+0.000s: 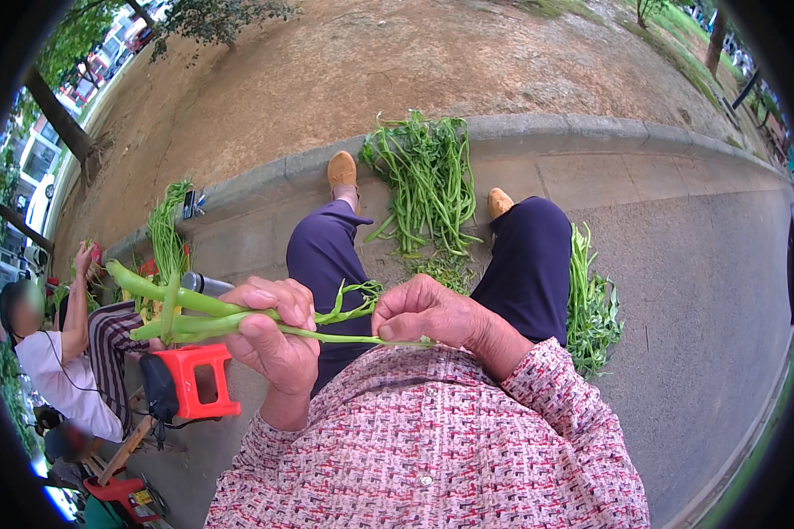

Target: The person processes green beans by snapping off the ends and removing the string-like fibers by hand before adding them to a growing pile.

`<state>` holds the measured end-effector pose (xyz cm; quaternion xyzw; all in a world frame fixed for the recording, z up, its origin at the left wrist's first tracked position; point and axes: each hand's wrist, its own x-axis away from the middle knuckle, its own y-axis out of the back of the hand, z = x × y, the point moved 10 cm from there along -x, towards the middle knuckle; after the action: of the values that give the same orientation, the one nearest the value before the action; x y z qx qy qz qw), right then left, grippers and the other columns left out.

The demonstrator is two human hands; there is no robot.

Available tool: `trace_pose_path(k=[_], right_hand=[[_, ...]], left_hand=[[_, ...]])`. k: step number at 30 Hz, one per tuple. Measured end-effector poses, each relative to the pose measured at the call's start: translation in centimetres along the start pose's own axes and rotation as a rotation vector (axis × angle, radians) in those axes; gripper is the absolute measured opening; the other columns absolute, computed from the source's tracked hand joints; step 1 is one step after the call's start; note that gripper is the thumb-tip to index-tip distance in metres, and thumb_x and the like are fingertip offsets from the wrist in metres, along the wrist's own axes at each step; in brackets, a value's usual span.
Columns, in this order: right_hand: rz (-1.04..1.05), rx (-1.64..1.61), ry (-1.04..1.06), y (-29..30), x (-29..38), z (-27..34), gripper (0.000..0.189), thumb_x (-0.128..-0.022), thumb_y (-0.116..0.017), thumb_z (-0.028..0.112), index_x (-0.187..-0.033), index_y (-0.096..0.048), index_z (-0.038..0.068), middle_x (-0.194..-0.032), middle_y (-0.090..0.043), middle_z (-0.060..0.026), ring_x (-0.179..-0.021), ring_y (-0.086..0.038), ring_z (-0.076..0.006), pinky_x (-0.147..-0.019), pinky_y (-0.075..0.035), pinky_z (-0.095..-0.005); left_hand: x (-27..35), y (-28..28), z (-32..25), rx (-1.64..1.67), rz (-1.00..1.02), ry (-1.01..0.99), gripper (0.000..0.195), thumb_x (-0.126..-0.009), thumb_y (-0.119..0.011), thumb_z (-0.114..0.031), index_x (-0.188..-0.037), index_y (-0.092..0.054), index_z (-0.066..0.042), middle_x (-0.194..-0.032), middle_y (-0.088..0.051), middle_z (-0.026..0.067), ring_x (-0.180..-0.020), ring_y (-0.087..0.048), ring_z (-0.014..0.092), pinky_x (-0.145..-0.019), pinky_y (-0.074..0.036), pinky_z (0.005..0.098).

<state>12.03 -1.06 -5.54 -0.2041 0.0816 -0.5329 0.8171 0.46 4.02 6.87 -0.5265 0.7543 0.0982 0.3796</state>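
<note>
In front of the patterned shirt, my left hand [271,330] grips a few thick, pale-green vegetable stems [192,301]. Their broad ends stick out to the left, and another short stem lies across them. From the same hand, curled tendrils [351,304] and a thin green stalk [347,338] extend to the right. My right hand [433,314] pinches this thin stalk between thumb and fingertips near its far end. Between the feet, a large heap of long green stems with leaves [427,185] rests against the kerb. Small green scraps [450,271] are scattered below it.
Beside the right leg lies another leafy bunch [589,304]. To the left are a stem bundle [167,231], a metal flask [205,284], a red plastic stool [195,380] with a dark bag [159,387], and a seated person [73,357]. A stone kerb [536,127] borders bare soil.
</note>
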Motion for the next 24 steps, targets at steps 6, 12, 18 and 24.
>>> trace_pose_path(k=[6,12,18,24], right_hand=[[-0.004,0.391,0.109,-1.1,-0.3,2.0,0.015,-0.082,-0.059,0.012,-0.079,-0.062,-0.003,-0.065,-0.057,-0.0007,-0.060,-0.051,-0.0083,-0.056,-0.043,-0.0280],[-0.239,0.443,0.048,0.7,-0.6,1.3,0.017,-0.081,-0.053,0.012,-0.074,-0.060,-0.002,-0.062,-0.056,-0.0034,-0.056,-0.049,-0.0115,-0.053,-0.041,-0.0301],[-0.616,0.082,-0.059,7.3,1.2,-3.2,0.017,-0.084,-0.057,0.017,-0.078,-0.062,0.002,-0.067,-0.058,-0.0012,-0.055,-0.046,-0.0066,-0.049,-0.036,-0.0211],[-0.752,0.486,0.072,11.3,2.2,-1.6,0.012,-0.081,-0.059,0.008,-0.085,-0.063,-0.002,-0.073,-0.062,-0.0023,-0.064,-0.053,-0.0072,-0.058,-0.044,-0.0235]], left_hand=[[0.3,0.0,-0.2,0.011,0.029,0.006,0.036,-0.096,-0.046,-0.042,-0.095,-0.042,-0.006,-0.067,-0.044,0.0038,-0.050,-0.041,0.010,-0.046,-0.037,0.0249],[0.5,-0.6,-1.3,0.000,0.052,-0.030,0.035,-0.095,-0.047,-0.042,-0.094,-0.040,-0.007,-0.066,-0.043,0.0026,-0.048,-0.039,0.010,-0.046,-0.035,0.0256],[-1.4,0.1,-2.9,0.061,-0.007,-0.021,0.033,-0.097,-0.042,-0.042,-0.093,-0.041,-0.009,-0.065,-0.041,0.0001,-0.045,-0.036,0.008,-0.045,-0.032,0.0237],[-3.3,3.6,-2.8,0.209,-0.122,0.029,0.028,-0.099,-0.039,-0.036,-0.091,-0.044,-0.010,-0.063,-0.040,-0.0024,-0.044,-0.034,0.006,-0.047,-0.030,0.0229]])
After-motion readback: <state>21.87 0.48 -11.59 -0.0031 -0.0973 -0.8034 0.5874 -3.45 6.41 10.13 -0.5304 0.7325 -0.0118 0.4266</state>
